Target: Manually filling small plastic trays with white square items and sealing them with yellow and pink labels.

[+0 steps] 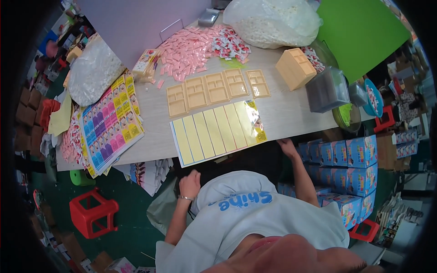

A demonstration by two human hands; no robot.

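My left hand (190,184) is curled into a loose fist below the table's front edge, close to my lap, and nothing shows in it. Just under the table edge, my right hand (287,148) has its fingers partly stretched, their tips by the edge; I see nothing held. Between and beyond the hands lies a printed sheet (214,133) with pale yellow strips, its near-left corner overhanging the edge. Behind it stand several beige compartment trays (195,91) in a slightly bent row, with one more tray (258,83) at the row's right end.
Pink sachets (186,51) and red-white sachets (230,44) are heaped behind the trays. A big clear bag (273,22) sits farther back. Stacked beige trays (296,69) and a grey bin (327,89) stand right. Colourful printed sheets (111,123) lie left. Blue boxes (362,152) are stacked below right.
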